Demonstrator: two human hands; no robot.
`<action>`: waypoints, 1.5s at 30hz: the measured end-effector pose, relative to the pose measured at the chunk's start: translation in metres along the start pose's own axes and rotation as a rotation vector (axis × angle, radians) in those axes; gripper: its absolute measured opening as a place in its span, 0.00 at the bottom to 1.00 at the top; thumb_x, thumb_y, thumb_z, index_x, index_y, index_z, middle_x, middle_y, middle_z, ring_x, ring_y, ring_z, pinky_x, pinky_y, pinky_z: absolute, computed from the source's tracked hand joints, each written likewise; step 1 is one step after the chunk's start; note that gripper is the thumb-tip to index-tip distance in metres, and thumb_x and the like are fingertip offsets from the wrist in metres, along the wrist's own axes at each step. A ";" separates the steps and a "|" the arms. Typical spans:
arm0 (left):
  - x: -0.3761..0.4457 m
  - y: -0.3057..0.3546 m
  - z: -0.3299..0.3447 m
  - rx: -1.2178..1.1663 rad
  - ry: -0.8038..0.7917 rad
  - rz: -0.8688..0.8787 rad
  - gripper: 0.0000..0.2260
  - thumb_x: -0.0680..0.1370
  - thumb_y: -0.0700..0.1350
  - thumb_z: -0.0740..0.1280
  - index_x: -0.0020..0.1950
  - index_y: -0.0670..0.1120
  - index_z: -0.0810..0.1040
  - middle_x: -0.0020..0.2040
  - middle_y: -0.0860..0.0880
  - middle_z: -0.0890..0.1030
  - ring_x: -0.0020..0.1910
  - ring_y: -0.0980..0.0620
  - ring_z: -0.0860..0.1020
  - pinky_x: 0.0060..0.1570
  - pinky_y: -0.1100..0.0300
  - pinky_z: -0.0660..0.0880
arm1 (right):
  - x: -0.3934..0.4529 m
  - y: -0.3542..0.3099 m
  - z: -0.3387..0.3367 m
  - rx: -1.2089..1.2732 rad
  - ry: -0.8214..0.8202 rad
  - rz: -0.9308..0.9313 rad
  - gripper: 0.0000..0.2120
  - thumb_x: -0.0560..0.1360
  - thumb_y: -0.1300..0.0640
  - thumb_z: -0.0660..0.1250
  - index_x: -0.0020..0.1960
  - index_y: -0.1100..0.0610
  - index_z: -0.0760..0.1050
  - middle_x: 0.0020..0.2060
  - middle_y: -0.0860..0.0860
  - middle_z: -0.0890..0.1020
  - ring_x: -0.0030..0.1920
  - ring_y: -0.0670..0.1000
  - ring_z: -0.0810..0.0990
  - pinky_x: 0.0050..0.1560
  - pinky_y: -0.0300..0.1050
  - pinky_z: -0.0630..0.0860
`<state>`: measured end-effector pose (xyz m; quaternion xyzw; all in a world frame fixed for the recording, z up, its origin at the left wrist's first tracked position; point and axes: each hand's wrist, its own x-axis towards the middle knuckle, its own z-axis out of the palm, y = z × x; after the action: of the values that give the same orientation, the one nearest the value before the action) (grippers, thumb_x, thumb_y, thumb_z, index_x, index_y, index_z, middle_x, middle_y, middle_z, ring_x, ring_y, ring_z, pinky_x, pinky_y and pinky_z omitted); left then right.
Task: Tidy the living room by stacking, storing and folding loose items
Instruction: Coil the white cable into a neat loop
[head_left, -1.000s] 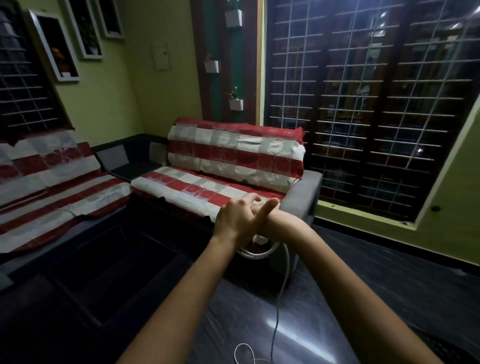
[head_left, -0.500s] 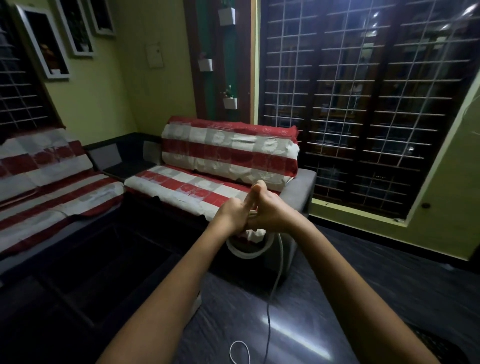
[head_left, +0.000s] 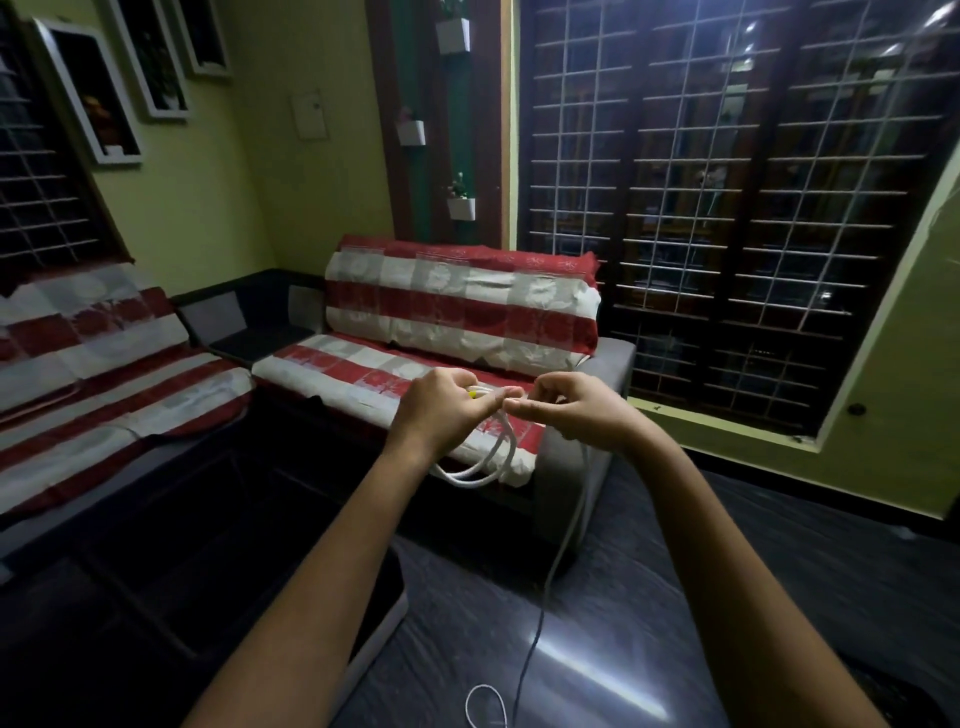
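- Fingers (head_left: 480, 397) of your left hand (head_left: 441, 410) are curled in tight, clamped on the gathered white cable (head_left: 480, 467) where its turns bunch together; that pinch is what holds the coil in shape.
- Right hand (head_left: 571, 410) sits just beside the left, fingertips nearly touching it, thumb and forefinger pinched on the strand that feeds the next turn, or so it looks.
- A small yellow fleck (head_left: 472, 395) shows at your left fingertips, maybe a tie or a plug end; too small to tell.
- Loops hang below your left hand in a couple of slack turns, in front of the sofa seat edge.
- One loose strand drops from under your right hand toward the dark floor (head_left: 649, 597) and ends in a small curl (head_left: 485, 709) at the bottom of the view, so I'd judge there is cable left to wind.
- Sofa (head_left: 457, 322) ahead wears a red and white striped cover; a second stretch (head_left: 104, 364) runs along the left wall.
- How many turns you hold is hidden inside your fist.
- The lower left is a dark low shape with a pale edge (head_left: 374, 639), too dim to name.
- The barred window (head_left: 727, 208) shows only reflections.
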<state>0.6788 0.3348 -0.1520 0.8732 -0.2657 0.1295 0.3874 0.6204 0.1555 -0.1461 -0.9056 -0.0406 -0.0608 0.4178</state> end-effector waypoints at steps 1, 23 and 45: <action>0.000 0.001 0.002 0.035 0.077 0.003 0.23 0.70 0.64 0.70 0.28 0.47 0.70 0.26 0.52 0.73 0.27 0.56 0.71 0.29 0.59 0.64 | 0.001 0.000 0.004 0.014 0.063 -0.027 0.29 0.62 0.32 0.69 0.45 0.58 0.77 0.34 0.48 0.76 0.33 0.44 0.72 0.34 0.41 0.70; -0.035 0.039 0.043 -1.098 0.479 -0.354 0.25 0.70 0.66 0.61 0.50 0.45 0.76 0.31 0.43 0.76 0.28 0.47 0.75 0.28 0.52 0.72 | 0.002 -0.030 0.099 0.816 0.836 -0.094 0.16 0.82 0.46 0.53 0.42 0.53 0.71 0.30 0.48 0.70 0.30 0.45 0.67 0.32 0.43 0.67; -0.026 0.026 0.016 -1.172 0.132 -0.264 0.40 0.66 0.74 0.63 0.70 0.49 0.68 0.61 0.45 0.78 0.57 0.45 0.80 0.46 0.45 0.80 | 0.023 -0.030 0.030 0.047 0.745 -0.488 0.15 0.80 0.52 0.58 0.46 0.62 0.75 0.29 0.43 0.75 0.27 0.41 0.77 0.26 0.31 0.70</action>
<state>0.6436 0.3178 -0.1583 0.5303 -0.1577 -0.0338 0.8323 0.6412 0.1983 -0.1390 -0.7759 -0.1014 -0.4789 0.3979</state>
